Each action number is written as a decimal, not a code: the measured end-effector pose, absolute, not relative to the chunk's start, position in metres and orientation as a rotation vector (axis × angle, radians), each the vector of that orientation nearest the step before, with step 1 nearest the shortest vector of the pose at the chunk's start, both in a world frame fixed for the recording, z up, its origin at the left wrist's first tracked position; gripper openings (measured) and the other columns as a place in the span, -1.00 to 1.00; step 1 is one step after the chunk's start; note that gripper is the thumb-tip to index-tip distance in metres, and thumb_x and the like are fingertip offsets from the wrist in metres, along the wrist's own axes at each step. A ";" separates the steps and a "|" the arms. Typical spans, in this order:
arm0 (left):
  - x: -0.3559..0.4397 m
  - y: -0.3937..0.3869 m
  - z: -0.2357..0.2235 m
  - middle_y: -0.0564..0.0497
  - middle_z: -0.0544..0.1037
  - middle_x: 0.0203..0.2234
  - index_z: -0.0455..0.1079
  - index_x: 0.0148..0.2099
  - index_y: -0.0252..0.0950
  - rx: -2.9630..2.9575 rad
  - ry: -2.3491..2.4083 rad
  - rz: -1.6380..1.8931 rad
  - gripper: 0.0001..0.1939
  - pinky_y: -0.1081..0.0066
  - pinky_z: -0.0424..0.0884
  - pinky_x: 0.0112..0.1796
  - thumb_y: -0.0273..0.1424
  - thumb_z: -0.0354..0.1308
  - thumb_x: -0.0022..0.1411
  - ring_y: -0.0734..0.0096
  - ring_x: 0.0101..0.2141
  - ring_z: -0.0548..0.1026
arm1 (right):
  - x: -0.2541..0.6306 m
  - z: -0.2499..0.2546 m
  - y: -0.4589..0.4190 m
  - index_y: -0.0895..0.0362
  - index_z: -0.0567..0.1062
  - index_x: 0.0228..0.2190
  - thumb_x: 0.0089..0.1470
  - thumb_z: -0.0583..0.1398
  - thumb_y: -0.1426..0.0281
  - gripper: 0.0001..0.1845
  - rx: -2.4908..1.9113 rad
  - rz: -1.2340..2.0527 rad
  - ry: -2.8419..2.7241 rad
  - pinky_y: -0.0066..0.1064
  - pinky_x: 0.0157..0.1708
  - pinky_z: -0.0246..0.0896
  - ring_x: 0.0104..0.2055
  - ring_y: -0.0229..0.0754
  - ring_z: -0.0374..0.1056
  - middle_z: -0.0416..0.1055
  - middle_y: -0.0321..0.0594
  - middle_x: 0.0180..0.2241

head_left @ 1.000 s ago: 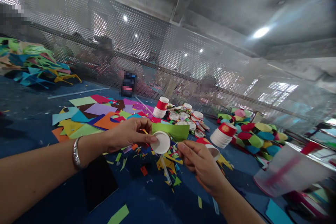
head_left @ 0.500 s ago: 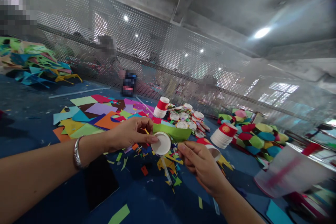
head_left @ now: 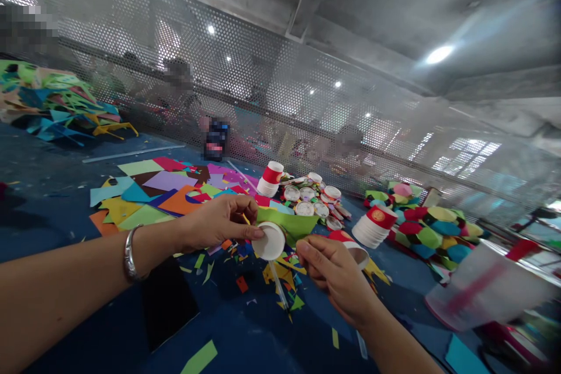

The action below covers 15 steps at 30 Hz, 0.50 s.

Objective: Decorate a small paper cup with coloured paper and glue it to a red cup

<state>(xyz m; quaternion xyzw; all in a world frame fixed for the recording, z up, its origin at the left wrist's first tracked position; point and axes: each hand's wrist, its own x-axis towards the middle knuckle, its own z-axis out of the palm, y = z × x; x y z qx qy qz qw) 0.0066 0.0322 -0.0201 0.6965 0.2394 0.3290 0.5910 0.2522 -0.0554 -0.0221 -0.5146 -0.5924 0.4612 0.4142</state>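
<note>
In the head view my left hand (head_left: 230, 219) pinches a round white paper-cup base (head_left: 269, 241) between thumb and fingers. A piece of green paper (head_left: 291, 223) lies against the disc's back and spreads out to the right. My right hand (head_left: 328, 263) is closed, its thumb and forefinger pressed together at the lower right edge of the green paper. Their tips hide what exactly is between them. Below the disc, a thin clear stick (head_left: 279, 285) lies among paper scraps. A red and white cup (head_left: 357, 252) lies tipped partly behind my right hand.
Coloured paper sheets (head_left: 175, 198) cover the left middle of the blue table (head_left: 245, 339). Behind are stacked cups (head_left: 270, 178), cut cup bases (head_left: 304, 208) and another cup stack (head_left: 374, 226). A translucent container (head_left: 477, 289) stands right; a perforated panel (head_left: 272, 87) rises behind.
Almost nothing differs. The green paper's surface is angled slightly differently near my right fingertips; both hands keep nearly the same place.
</note>
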 end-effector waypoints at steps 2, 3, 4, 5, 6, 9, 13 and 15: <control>0.006 0.032 -0.020 0.18 0.43 -0.53 0.32 -0.33 -0.28 1.631 0.564 0.768 -0.69 0.48 0.20 -0.42 -0.31 0.41 0.06 0.55 -0.47 0.38 | 0.252 -0.023 -0.055 0.11 0.37 -0.52 0.13 0.28 -0.05 -0.49 -1.299 1.158 -1.491 -0.43 -0.64 -0.43 -0.62 -0.40 -0.31 -0.11 -0.55 -0.66; 0.006 0.032 -0.020 0.18 0.43 -0.54 0.32 -0.34 -0.28 1.634 0.561 0.766 -0.69 0.47 0.20 -0.43 -0.30 0.42 0.06 0.54 -0.47 0.38 | 0.252 -0.023 -0.055 0.12 0.37 -0.52 0.13 0.28 -0.05 -0.49 -1.305 1.154 -1.491 -0.43 -0.64 -0.43 -0.62 -0.40 -0.31 -0.11 -0.55 -0.66; 0.006 0.033 -0.020 0.17 0.44 -0.53 0.32 -0.34 -0.27 1.634 0.556 0.764 -0.69 0.47 0.20 -0.42 -0.30 0.42 0.05 0.54 -0.47 0.38 | 0.252 -0.023 -0.055 0.12 0.38 -0.52 0.13 0.28 -0.05 -0.49 -1.308 1.151 -1.490 -0.43 -0.64 -0.43 -0.62 -0.40 -0.32 -0.11 -0.54 -0.66; 0.006 0.033 -0.021 0.18 0.44 -0.53 0.32 -0.34 -0.27 1.631 0.549 0.759 -0.68 0.46 0.21 -0.41 -0.29 0.42 0.05 0.53 -0.46 0.38 | 0.251 -0.023 -0.055 0.12 0.38 -0.52 0.12 0.28 -0.05 -0.49 -1.309 1.150 -1.491 -0.43 -0.64 -0.43 -0.62 -0.40 -0.31 -0.11 -0.54 -0.66; 0.006 0.034 -0.022 0.17 0.45 -0.53 0.32 -0.33 -0.27 1.630 0.543 0.751 -0.67 0.46 0.22 -0.40 -0.28 0.42 0.05 0.52 -0.46 0.39 | 0.251 -0.023 -0.055 0.12 0.38 -0.52 0.12 0.28 -0.05 -0.49 -1.307 1.147 -1.494 -0.43 -0.64 -0.42 -0.62 -0.40 -0.31 -0.10 -0.54 -0.66; 0.006 0.036 -0.024 0.17 0.46 -0.52 0.31 -0.32 -0.26 1.646 0.539 0.734 -0.67 0.45 0.22 -0.40 -0.26 0.42 0.06 0.51 -0.45 0.39 | 0.251 -0.023 -0.056 0.13 0.39 -0.52 0.12 0.28 -0.04 -0.49 -1.307 1.130 -1.506 -0.44 -0.64 -0.42 -0.61 -0.40 -0.28 -0.09 -0.53 -0.66; 0.005 0.036 -0.024 0.16 0.44 -0.51 0.33 -0.30 -0.26 1.703 0.565 0.740 -0.68 0.47 0.18 -0.45 -0.25 0.40 0.09 0.54 -0.47 0.35 | 0.252 -0.023 -0.056 0.12 0.39 -0.53 0.14 0.27 -0.04 -0.49 -1.335 1.119 -1.538 -0.43 -0.64 -0.42 -0.61 -0.39 -0.29 -0.07 -0.53 -0.66; 0.005 0.036 -0.024 0.17 0.41 -0.53 0.33 -0.31 -0.27 1.723 0.573 0.745 -0.68 0.48 0.16 -0.46 -0.25 0.40 0.09 0.55 -0.48 0.32 | 0.253 -0.024 -0.055 0.12 0.39 -0.53 0.15 0.26 -0.05 -0.49 -1.350 1.114 -1.552 -0.43 -0.64 -0.42 -0.61 -0.39 -0.29 -0.07 -0.52 -0.66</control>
